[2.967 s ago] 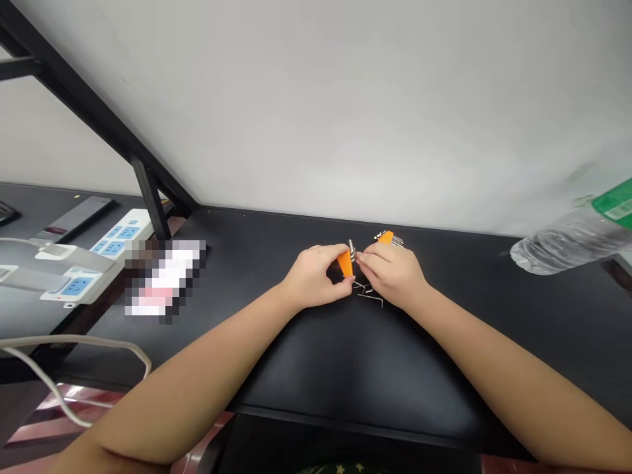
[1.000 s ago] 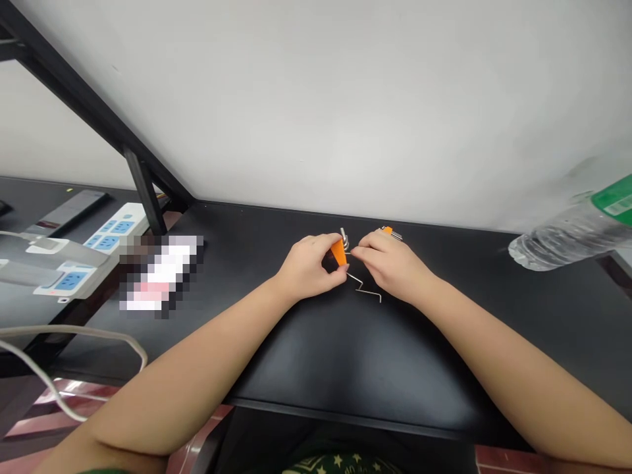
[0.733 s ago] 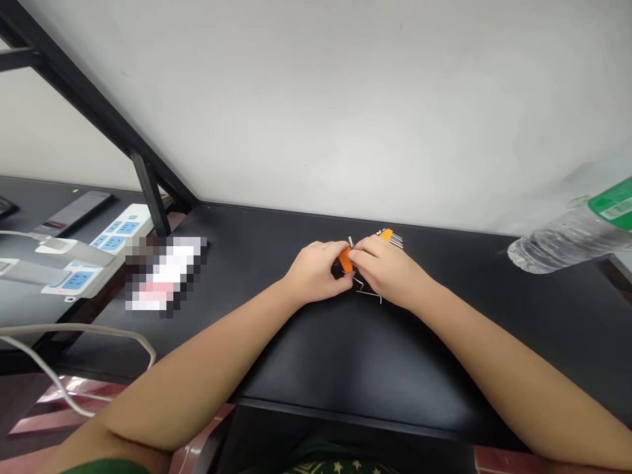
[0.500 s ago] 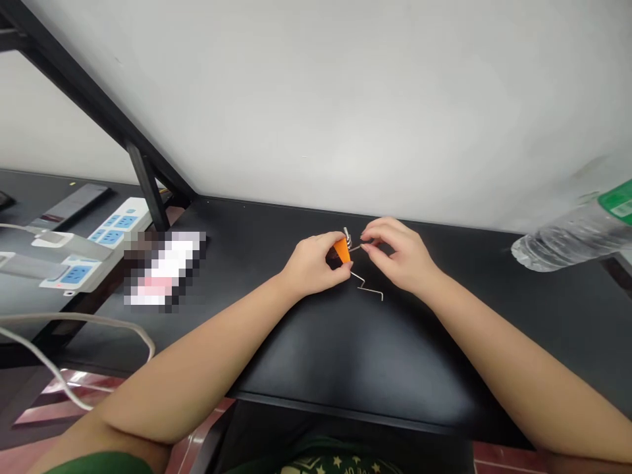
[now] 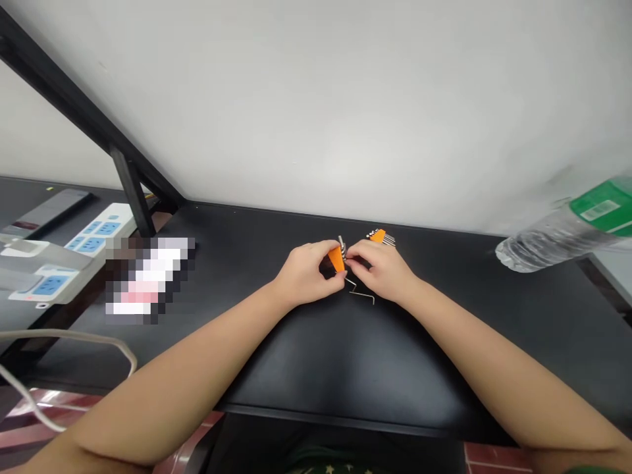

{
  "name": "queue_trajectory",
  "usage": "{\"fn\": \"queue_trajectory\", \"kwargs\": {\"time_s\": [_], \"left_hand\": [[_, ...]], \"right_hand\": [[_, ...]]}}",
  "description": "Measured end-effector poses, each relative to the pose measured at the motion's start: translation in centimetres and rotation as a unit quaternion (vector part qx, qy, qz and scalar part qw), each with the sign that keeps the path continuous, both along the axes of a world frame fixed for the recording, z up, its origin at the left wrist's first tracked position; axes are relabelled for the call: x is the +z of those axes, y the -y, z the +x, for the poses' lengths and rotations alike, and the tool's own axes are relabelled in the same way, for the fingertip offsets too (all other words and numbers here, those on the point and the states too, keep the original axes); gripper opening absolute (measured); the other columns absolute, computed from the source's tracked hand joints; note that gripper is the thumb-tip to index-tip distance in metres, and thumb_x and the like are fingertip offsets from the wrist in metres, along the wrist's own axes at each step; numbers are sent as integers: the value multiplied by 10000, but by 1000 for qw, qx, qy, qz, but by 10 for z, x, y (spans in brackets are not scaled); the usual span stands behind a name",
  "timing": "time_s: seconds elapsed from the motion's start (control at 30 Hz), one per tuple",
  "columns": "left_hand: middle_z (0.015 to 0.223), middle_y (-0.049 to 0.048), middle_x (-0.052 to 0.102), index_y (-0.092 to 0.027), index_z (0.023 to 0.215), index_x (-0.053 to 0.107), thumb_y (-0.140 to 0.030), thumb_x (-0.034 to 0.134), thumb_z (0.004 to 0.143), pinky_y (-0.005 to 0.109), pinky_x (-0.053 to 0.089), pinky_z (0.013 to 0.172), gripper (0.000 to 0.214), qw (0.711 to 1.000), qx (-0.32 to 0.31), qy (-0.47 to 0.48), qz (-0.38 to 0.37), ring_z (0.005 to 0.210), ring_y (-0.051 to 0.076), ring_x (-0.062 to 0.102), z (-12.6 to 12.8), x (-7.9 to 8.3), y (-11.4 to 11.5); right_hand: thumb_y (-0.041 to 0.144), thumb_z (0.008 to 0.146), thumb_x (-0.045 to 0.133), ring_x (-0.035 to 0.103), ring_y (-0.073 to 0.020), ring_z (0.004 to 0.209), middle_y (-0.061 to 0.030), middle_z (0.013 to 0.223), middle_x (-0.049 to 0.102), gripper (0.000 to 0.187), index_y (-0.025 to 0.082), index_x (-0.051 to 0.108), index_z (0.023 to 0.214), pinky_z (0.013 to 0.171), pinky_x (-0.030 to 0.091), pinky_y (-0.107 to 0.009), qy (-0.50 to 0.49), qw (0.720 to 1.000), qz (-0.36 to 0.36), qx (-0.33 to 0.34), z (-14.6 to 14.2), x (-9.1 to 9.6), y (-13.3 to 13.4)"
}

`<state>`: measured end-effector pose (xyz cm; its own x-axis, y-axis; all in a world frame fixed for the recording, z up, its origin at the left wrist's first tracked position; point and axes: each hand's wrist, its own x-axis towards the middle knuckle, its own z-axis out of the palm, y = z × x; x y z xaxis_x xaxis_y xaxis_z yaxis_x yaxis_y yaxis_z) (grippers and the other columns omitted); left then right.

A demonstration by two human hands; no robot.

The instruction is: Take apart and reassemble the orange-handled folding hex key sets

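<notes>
My left hand (image 5: 307,274) is closed round a small orange hex-key holder (image 5: 337,257), held just above the black table (image 5: 345,355), with a few metal keys standing out of its top. My right hand (image 5: 380,268) touches the holder from the right, its fingertips pinched on a thin metal hex key at the holder. Two loose L-shaped hex keys (image 5: 362,293) lie on the table just below both hands. A second orange holder with several keys (image 5: 379,236) lies behind my right hand.
A clear plastic bottle with a green label (image 5: 567,228) lies on its side at the right. White power strips with blue sockets (image 5: 74,253) and a grey cable (image 5: 74,339) are at the left, beside a black diagonal frame strut (image 5: 128,191). A white wall stands close behind.
My right hand drew back from the holder half a second ago and has come back against it. The second orange holder behind it shows again.
</notes>
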<state>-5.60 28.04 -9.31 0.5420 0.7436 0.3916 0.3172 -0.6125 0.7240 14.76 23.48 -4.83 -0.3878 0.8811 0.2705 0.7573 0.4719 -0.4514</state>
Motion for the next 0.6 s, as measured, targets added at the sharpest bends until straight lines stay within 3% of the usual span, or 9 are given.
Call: {"fn": "queue_trajectory", "kwargs": {"time_s": [0.2, 0.33, 0.5, 0.6], "left_hand": [[854, -14, 720, -210, 1066, 648, -277, 710, 755, 282, 530, 702, 324, 1000, -1, -12, 6, 723, 157, 668, -4, 1, -3], [914, 10, 749, -198, 1145, 653, -312, 737, 758, 293, 554, 734, 412, 998, 54, 22, -16, 750, 163, 695, -11, -6, -17], [897, 19, 754, -186, 1112, 669, -296, 743, 753, 293, 577, 724, 384, 988, 104, 83, -84, 736, 160, 702, -11, -17, -29], [914, 27, 760, -190, 1105, 677, -305, 752, 750, 295, 591, 731, 381, 984, 111, 99, -95, 779, 175, 720, -9, -20, -30]], "right_hand": [[159, 947, 574, 618, -170, 790, -40, 912, 698, 63, 205, 610, 924, 726, 462, -295, 4, 999, -33, -9, 0, 2, 0], [172, 925, 604, 606, -172, 830, -48, 957, 659, 32, 197, 624, 930, 769, 459, -300, 58, 994, -78, -41, 3, 10, -1], [286, 908, 673, 612, -168, 822, -50, 1001, 654, 97, 201, 663, 956, 715, 440, -279, 178, 960, -214, -32, 0, 15, 4], [222, 910, 632, 602, -153, 794, -45, 991, 651, 34, 197, 646, 928, 693, 429, -268, 216, 950, -222, -32, -6, 11, 6]]}}
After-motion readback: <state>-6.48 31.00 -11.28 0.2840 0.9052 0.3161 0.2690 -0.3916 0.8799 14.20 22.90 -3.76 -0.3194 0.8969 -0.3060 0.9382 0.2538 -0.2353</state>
